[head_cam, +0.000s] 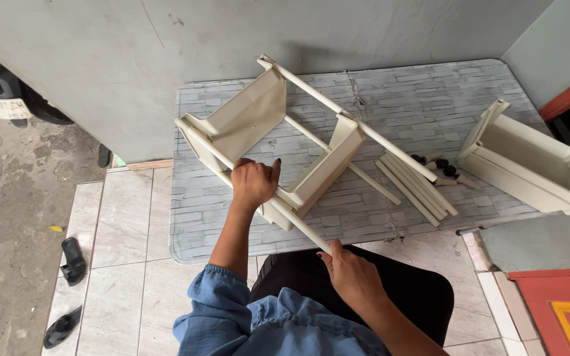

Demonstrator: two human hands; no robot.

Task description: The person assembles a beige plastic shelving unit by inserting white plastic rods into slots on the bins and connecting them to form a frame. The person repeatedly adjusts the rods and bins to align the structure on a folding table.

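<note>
A cream plastic rack (252, 122) lies on its side on a table with a grey brick-pattern top (417, 99). It has two shelves joined by thin cream tubes. My left hand (253, 183) grips the near tube where it meets the rack's front shelf. My right hand (351, 273) holds the free lower end of that same tube (301, 227), just past the table's front edge. A third cream shelf (529, 165) lies apart at the table's right end. Several loose cream tubes (417, 184) lie side by side between it and the rack.
Small black caster wheels (440, 165) sit by the loose tubes. A grey wall runs behind the table. Two black sandals (70, 260) lie on the tiled floor at left, and a red door frame (565, 99) stands at right.
</note>
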